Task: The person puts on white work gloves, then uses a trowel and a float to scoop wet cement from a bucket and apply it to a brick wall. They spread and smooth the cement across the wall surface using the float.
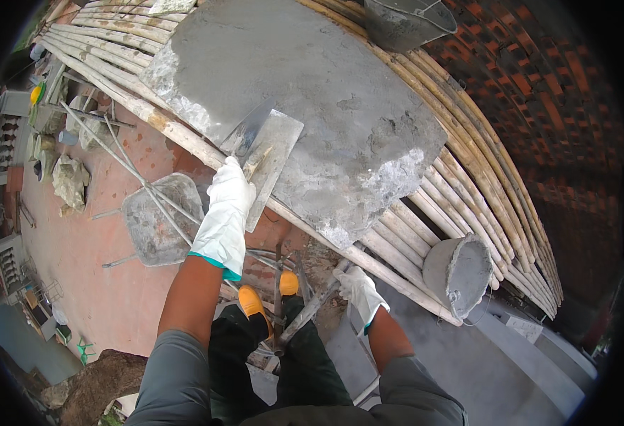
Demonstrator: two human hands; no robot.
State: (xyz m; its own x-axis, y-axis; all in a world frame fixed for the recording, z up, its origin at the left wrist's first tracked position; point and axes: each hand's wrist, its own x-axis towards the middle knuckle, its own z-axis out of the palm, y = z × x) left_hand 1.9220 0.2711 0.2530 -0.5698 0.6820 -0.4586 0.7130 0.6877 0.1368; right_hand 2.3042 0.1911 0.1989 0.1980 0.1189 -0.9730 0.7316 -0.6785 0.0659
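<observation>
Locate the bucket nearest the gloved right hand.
In the head view, the bucket sits right of centre, on the pale poles, to the right of the right hand and below the grey mortar.

Mortar (305,85): matt, spread smooth mid-way, rough and crumbly along its near edge
Trowel (250,130) on the mortar: smooth metal, faint sheen
Float (276,153) overlapping the mortar: flat, dull, smeared
Poles (404,238) under the mortar: bare wood, streaked
Gloves (228,195): matt, creased
Wall (539,71) right of the mortar: rough, matt brick
</observation>
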